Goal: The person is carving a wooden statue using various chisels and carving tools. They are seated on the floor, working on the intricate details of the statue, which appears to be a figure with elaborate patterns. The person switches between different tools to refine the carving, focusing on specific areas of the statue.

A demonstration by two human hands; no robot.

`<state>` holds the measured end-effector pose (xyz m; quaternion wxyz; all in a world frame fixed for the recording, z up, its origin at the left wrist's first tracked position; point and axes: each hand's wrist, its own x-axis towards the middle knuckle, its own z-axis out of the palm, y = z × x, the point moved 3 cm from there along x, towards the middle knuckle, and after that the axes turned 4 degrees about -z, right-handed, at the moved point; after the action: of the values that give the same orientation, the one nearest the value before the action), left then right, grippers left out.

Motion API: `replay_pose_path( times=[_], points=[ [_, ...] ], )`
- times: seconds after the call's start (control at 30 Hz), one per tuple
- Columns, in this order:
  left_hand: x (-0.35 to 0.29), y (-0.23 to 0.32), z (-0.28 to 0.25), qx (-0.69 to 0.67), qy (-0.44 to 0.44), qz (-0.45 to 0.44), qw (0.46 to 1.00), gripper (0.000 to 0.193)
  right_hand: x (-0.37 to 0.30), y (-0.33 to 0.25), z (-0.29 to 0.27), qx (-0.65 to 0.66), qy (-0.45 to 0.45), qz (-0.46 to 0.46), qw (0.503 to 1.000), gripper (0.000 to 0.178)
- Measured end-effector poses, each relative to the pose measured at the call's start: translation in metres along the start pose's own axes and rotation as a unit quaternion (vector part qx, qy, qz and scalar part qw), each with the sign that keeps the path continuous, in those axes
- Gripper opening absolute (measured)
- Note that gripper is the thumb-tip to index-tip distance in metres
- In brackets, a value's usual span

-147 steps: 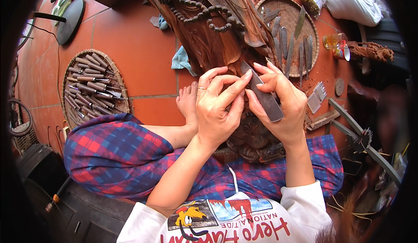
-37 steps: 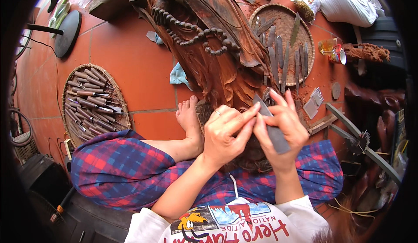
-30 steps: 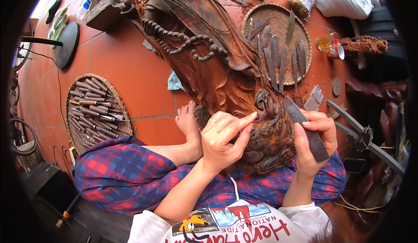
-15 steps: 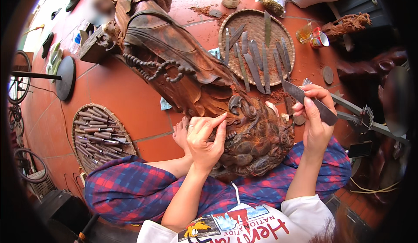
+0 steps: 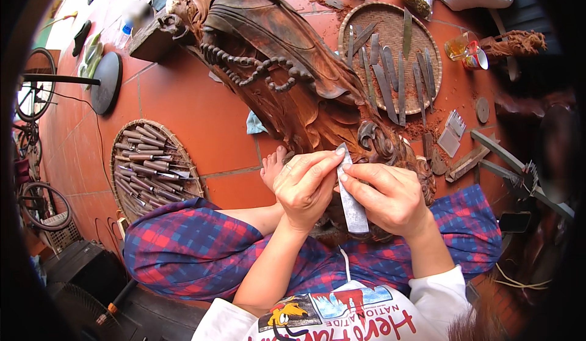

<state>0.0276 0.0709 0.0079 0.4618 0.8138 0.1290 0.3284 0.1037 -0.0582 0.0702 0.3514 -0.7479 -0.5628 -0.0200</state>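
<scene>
A flat grey metal scraper (image 5: pixel 353 210) slants over the carved dark-wood statue (image 5: pixel 262 29) that reaches to my lap. My left hand (image 5: pixel 302 188) is closed, with thumb and index finger at the scraper's narrow far end. From the other side, my right hand (image 5: pixel 394 199) pinches the scraper near its upper half. The broad end points toward me, uncovered. Beneath both hands lies the statue's curly carved part (image 5: pixel 377 138), largely hidden by them; whether the scraper touches the wood I cannot tell.
A round woven tray (image 5: pixel 434 32) of flat metal blades sits at far right. Another basket (image 5: pixel 116 148) holds several wooden-handled carving tools at left. A cup (image 5: pixel 476 59), a small case (image 5: pixel 452 134) and a metal stand (image 5: pixel 497 152) are on the right.
My right hand has brought the scraper left and down over the carving. My left hand has closed on its narrow end. The whole view has shifted, so the surroundings appear moved.
</scene>
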Motion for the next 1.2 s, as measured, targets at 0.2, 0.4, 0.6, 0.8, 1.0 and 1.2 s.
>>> replay_pose_path(
  times=[0.2,0.4,0.6,0.8,1.0,1.2],
  points=[
    [0.010,0.000,-0.003,0.025,0.002,0.017,1.000,0.027,0.020,0.008,-0.010,-0.095,-0.075,-0.080,0.989,0.019],
    [0.011,-0.007,-0.003,0.025,0.016,0.000,1.000,0.027,0.025,0.026,-0.001,-0.080,-0.060,-0.122,0.987,0.018],
    [0.016,-0.015,-0.001,0.042,0.013,-0.016,0.999,0.031,0.036,0.038,0.002,-0.084,-0.061,-0.135,0.985,0.017],
    [0.014,-0.019,0.002,0.061,-0.011,-0.027,0.998,0.031,0.033,0.043,0.003,-0.071,-0.067,-0.114,0.989,0.016],
    [0.008,-0.006,0.007,0.016,-0.024,-0.052,0.998,0.033,0.026,0.033,-0.006,-0.049,-0.104,-0.075,0.991,0.020],
    [0.014,-0.009,0.002,0.040,-0.023,-0.032,0.998,0.031,0.030,0.039,0.000,-0.033,-0.086,-0.088,0.992,0.021]
  ],
)
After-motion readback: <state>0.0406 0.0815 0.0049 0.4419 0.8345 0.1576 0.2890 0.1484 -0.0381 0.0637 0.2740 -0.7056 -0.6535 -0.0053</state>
